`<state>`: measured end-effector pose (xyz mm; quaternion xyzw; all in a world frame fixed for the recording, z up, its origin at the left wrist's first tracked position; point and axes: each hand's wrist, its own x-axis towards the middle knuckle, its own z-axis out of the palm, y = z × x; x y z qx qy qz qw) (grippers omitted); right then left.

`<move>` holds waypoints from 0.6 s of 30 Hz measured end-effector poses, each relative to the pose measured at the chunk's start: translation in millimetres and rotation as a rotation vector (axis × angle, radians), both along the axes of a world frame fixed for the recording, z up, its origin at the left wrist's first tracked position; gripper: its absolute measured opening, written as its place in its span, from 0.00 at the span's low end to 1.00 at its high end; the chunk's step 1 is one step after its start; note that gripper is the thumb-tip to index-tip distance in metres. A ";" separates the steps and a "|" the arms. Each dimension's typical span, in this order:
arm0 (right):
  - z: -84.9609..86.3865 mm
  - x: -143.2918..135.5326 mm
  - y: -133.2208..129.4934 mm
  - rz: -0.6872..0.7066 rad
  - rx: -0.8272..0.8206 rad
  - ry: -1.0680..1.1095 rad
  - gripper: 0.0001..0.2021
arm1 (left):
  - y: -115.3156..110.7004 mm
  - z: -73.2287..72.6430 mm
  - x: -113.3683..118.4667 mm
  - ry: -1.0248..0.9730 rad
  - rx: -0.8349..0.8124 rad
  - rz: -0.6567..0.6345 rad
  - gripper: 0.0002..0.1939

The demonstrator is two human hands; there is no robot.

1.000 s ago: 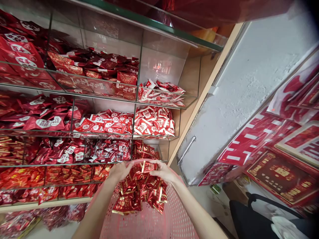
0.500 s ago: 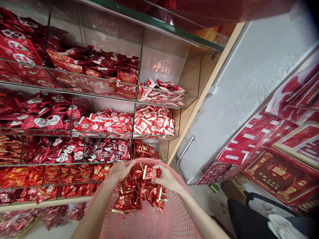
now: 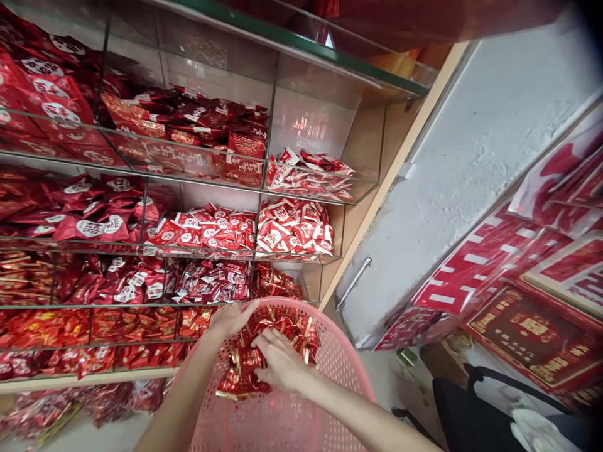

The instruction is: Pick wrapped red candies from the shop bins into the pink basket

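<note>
Wood-edged, glass-partitioned shelving (image 3: pixel 362 229) spreads from nine to twelve o'clock. At six is a round, pink, perforated plastic basket (image 3: pixel 343 351), its eleven-o'clock rim clasped by the left hand (image 3: pixel 230 319). The curled right hand (image 3: pixel 282 363) touches shiny red-and-gold foil packets (image 3: pixel 241 381) inside, its grip unclear. A slipping left hold could spill them.

1. This looks like a shop — one stocked with red, festive-looking packaged goods.
2. Glass-fronted shelves (image 3: pixel 330 55) rise in tiers, divided into compartments heaped with small wrapped packets (image 3: pixel 207 229), sorted by design.
3. Beneath the lowest tier lie more bags (image 3: pixel 108 402) of red goods.
4. Along the right — more stock: flat red-and-white packages (image 3: pixel 471 269) and a gold-lettered red piece (image 3: pixel 527 326).
5. A pink basket (image 3: pixel 340 348) of red-and-gold packets (image 3: pixel 238 384) is before the shelves.
</note>
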<state>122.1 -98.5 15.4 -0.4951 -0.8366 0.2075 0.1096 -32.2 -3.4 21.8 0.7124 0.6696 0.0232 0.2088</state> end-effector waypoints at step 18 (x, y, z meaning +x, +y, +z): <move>0.2 72.0 80.5 -0.287 -0.217 0.394 0.20 | 1.3 -0.7 -1.0 -0.065 -0.019 0.014 0.50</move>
